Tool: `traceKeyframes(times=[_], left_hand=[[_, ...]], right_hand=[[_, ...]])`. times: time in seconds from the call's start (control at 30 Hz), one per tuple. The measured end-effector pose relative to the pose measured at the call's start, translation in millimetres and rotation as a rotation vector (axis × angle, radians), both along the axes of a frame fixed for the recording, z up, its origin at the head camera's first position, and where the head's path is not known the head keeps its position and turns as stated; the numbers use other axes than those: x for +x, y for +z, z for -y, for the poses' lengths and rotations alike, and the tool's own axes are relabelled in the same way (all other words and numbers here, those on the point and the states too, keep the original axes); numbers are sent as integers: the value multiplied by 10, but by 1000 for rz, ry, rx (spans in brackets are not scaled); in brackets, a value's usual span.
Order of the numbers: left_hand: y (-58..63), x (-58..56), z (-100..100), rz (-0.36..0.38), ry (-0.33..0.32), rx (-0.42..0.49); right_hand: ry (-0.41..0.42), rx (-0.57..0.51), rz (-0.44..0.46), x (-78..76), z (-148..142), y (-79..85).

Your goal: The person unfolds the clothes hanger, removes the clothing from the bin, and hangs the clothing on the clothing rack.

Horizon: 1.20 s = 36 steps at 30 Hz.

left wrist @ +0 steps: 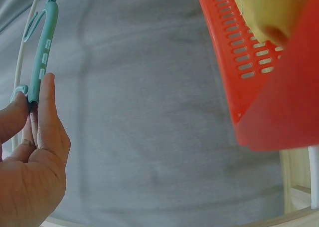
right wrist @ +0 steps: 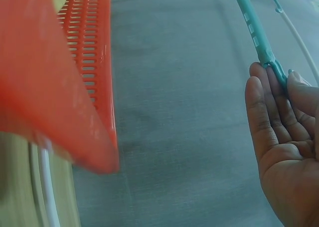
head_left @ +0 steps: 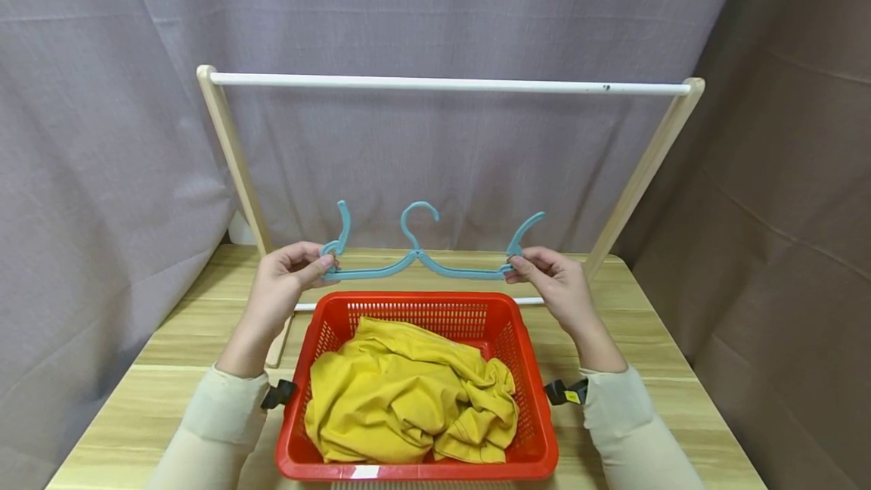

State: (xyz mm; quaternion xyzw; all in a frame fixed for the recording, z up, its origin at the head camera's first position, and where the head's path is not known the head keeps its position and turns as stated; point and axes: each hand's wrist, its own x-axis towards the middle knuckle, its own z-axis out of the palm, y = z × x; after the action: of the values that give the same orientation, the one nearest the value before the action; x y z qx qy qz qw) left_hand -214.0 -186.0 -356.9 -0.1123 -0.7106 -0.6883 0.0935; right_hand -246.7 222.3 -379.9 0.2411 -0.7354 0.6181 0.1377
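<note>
A light blue plastic clothes hanger (head_left: 452, 271) is held up between both hands, its hook pointing upward. Its two end pieces are bent up at the hinges. My left hand (head_left: 286, 278) pinches the left end between thumb and fingers; the left wrist view shows that hand (left wrist: 42, 152) at the hanger's end (left wrist: 44, 52). The opposite end is pinched by my right hand (head_left: 554, 286), seen also in the right wrist view, where the thumb presses the hanger (right wrist: 256, 32) against the fingers. Below it, a crumpled yellow cloth garment (head_left: 401, 392) lies in a red plastic basket (head_left: 416, 472).
Behind the basket stands a wooden rack with a white rod (head_left: 442, 84) across its top and slanted posts (head_left: 234, 153) at the sides. Basket and rack stand on a wood-grain table (head_left: 680, 399). Grey curtains (head_left: 435, 6) hang behind and at both sides.
</note>
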Motion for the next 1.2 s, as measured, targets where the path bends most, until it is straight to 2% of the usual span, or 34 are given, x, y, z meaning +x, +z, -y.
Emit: traceKeyframes(times=[0.23,0.43,0.77,1.07,1.2], left_hand=[[-1,-10,-2,9,-25,164],[4,-9,-6,-21,-35,230],[-8,13,-21,-56,-40,307],[-25,7,-27,-33,-78,465],[-27,8,-30,-48,-98,527]], right_hand=[[-9,-51,11,-9,-18,-1],[-20,-97,27,-20,-27,-12],[67,-252,24,-17,-12,7],[122,-407,47,-10,18,25],[158,-489,51,-9,46,37]])
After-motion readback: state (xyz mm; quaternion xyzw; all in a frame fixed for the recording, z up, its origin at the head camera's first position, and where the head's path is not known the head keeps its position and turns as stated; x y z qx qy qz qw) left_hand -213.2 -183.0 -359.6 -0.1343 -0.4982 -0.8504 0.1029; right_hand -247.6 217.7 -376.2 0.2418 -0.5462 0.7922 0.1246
